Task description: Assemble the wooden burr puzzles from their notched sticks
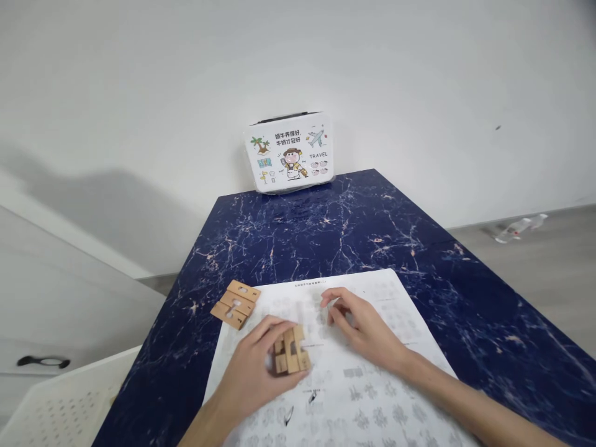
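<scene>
We find the left hand [254,372] pinching a wooden block cluster [291,357], thumb below and fingers over its top. The cluster sits on a printed sheet [372,403] near the front edge of the blue marbled bench [335,230]. The right hand [365,329] lies on the sheet just beside the cluster, fingers loosely bent and gripping nothing. Three flat notched wooden pieces [235,303] lie side by side at the sheet's left corner, apart from both hands. A white illustrated box [289,152] stands at the far edge against the wall. A white perforated basket [56,403] sits lower left, and a bottle [516,228] lies on the floor.
</scene>
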`<state>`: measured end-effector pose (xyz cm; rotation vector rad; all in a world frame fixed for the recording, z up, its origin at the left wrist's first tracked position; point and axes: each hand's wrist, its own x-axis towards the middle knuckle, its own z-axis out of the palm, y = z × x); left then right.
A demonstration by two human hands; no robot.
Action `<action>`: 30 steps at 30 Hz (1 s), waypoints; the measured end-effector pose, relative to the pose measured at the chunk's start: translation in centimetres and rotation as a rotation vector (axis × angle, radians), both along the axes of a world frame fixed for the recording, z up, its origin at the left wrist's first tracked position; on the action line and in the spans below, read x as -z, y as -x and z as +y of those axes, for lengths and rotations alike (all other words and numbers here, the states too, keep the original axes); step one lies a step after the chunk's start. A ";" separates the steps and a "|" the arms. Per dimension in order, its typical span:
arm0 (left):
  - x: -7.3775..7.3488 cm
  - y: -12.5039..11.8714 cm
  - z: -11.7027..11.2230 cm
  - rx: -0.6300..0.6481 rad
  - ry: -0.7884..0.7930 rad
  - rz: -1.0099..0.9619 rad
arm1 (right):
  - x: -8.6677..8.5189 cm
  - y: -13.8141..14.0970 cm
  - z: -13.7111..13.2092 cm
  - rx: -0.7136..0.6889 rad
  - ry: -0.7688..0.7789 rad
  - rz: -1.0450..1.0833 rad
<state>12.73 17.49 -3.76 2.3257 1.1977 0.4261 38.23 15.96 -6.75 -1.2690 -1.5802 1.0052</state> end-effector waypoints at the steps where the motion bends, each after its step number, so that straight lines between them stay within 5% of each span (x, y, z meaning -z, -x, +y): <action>1: -0.1 1.0 -0.3 -0.024 -0.016 0.008 | 0.0 0.0 0.0 -0.003 0.001 -0.004; 8: 0.0 7.7 -1.8 -0.347 -0.233 0.078 | 0.3 0.2 -0.2 -0.017 0.004 -0.008; 13: 0.1 10.2 -1.4 -0.532 -0.341 0.154 | 0.5 0.1 -0.2 -0.030 -0.003 -0.018; 30: 0.8 8.5 -1.1 -0.744 -0.313 0.167 | 0.9 0.1 -0.3 -0.031 -0.031 -0.041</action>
